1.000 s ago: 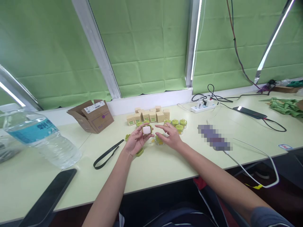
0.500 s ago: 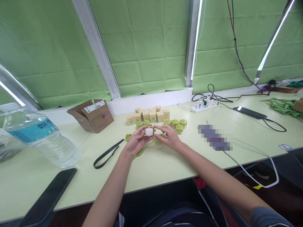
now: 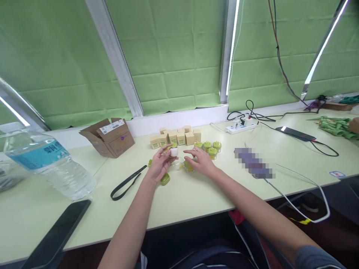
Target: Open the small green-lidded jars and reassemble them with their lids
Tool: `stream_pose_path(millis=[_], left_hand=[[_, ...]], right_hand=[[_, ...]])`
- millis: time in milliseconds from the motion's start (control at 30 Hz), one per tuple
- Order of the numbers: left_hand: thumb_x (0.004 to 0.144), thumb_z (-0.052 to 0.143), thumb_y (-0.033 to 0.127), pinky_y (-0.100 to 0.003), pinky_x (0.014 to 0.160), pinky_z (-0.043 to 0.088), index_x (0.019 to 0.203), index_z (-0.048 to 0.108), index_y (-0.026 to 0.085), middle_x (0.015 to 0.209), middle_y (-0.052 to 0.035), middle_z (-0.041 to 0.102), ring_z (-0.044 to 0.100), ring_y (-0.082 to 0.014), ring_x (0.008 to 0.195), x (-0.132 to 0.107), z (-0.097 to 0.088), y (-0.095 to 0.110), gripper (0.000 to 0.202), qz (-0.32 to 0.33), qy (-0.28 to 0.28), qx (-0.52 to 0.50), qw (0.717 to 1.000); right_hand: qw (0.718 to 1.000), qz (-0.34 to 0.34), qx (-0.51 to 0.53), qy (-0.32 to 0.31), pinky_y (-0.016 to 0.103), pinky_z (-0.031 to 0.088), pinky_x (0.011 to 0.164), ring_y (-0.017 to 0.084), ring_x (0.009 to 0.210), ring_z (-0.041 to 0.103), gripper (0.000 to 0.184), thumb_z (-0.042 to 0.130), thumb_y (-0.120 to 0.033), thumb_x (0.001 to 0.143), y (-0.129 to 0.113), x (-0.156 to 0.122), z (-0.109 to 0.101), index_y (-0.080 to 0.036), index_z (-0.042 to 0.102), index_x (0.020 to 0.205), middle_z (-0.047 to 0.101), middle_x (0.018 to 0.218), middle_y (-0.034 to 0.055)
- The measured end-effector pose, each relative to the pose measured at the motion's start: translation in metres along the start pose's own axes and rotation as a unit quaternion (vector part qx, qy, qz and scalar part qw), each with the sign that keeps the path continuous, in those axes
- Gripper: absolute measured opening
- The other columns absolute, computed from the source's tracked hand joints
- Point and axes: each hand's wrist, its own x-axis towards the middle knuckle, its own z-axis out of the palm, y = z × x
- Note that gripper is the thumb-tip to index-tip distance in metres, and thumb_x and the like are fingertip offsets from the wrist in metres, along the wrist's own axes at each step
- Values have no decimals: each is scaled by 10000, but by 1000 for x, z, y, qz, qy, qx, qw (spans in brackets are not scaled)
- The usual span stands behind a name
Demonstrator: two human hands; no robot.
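My left hand (image 3: 160, 164) pinches a small green lid with a pale pinkish-white underside (image 3: 174, 152). Its green top faces up and the pale part shows below. To the right, my right hand (image 3: 200, 161) has its thumb and forefinger spread, apart from the lid. Just under those fingers stands a small clear jar with a green top (image 3: 189, 166). A loose green lid (image 3: 165, 179) lies below my left hand on the table. Several small jars with green lids (image 3: 212, 151) stand behind my right hand. What looks like a clear piece lies between both hands, too blurred to name.
Several small cardboard boxes (image 3: 181, 138) stand at the back. An open carton (image 3: 108, 137), a black strap (image 3: 127, 182), a water bottle (image 3: 53, 160) and a dark phone (image 3: 58, 233) are at left. To the right are a power strip (image 3: 240, 126) and another phone (image 3: 296, 135).
My right fingers have come off the green lid and opened. My left hand has tipped the lid, so its pale underside no longer faces me, and has shifted slightly left.
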Motion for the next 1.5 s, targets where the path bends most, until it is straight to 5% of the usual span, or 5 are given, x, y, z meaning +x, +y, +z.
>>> stream_pose_path(millis=[233, 433, 933, 1267, 1500], left_hand=[[746, 762, 451, -289, 694, 502, 1130, 643, 219, 1004, -53, 681, 624, -153, 738, 6, -3, -7, 464, 95, 55, 322, 940], [791, 719, 404, -370, 881, 466, 1098, 696, 248, 1121, -73, 658, 600, -236, 973, 3, 7, -14, 346, 148, 21, 501, 852], [921, 560, 377, -414, 982, 416, 1183, 705, 219, 1147, -108, 637, 569, -283, 1108, -1, 8, -19, 339, 104, -73, 616, 777], [931, 524, 302, -359, 887, 434, 1143, 703, 235, 1044, -110, 686, 595, -282, 1069, -16, 12, -13, 286, 111, -130, 665, 727], [902, 493, 164, -370, 867, 441, 1085, 659, 200, 1051, -126, 686, 607, -278, 1015, 5, 26, -17, 250, 134, -118, 699, 693]], right_hand=[[993, 58, -55, -82, 307, 407, 791, 219, 949, 572, 341, 492, -438, 970, 2, 2, -6, -268, 725, 1153, 619, 858, 60], [991, 19, -66, -113, 283, 384, 698, 211, 847, 587, 349, 536, -486, 933, 3, 2, -9, -262, 755, 1088, 632, 799, 54], [990, 10, -41, -134, 251, 346, 627, 165, 741, 570, 376, 539, -502, 922, 7, 2, -12, -253, 753, 1106, 638, 767, 32], [987, -17, -62, -150, 263, 383, 649, 209, 806, 589, 564, 746, -619, 697, 15, 4, -19, -265, 752, 1135, 639, 814, 38], [986, -36, -81, -143, 276, 399, 669, 237, 856, 592, 520, 756, -608, 706, 11, 4, -23, -249, 764, 1082, 636, 808, 57]])
